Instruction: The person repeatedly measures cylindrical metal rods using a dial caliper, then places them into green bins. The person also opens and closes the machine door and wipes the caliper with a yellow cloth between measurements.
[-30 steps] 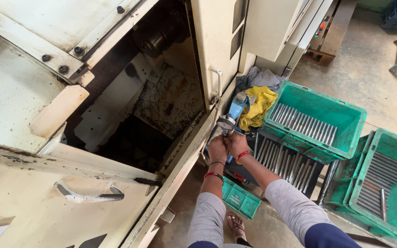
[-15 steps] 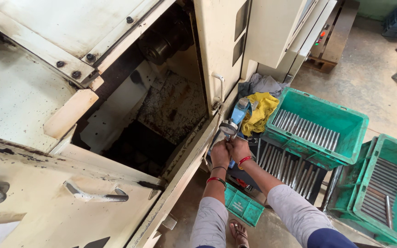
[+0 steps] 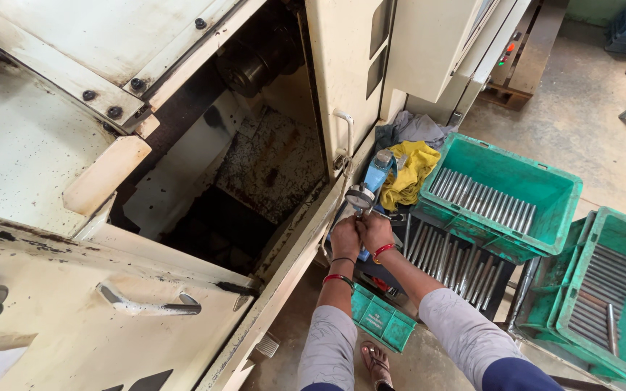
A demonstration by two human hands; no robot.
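My left hand point(image 3: 345, 237) and my right hand point(image 3: 377, 232) are pressed together at the machine's lower door edge. Both grip the bottom of a blue-framed measuring gauge point(image 3: 377, 172) with a round dial point(image 3: 360, 196), which stands upright above my fists. A thin metal piece pokes out to the right of my right hand; what it is I cannot make out. Red bangles circle both wrists. Just right of my hands a dark tray of metal rods point(image 3: 452, 262) lies on the floor.
The open machine cavity point(image 3: 240, 188) is on the left, its door handle point(image 3: 150, 304) below. A yellow cloth point(image 3: 411, 174) and grey cloth point(image 3: 411, 129) lie behind the gauge. Green crates with rods point(image 3: 498, 199) point(image 3: 610, 289) stand on the right, a small green bin point(image 3: 382, 318) by my foot.
My hands and the gauge stay in almost the same spot. The view has drifted slightly, and the machine opening sits a little further right in the picture.
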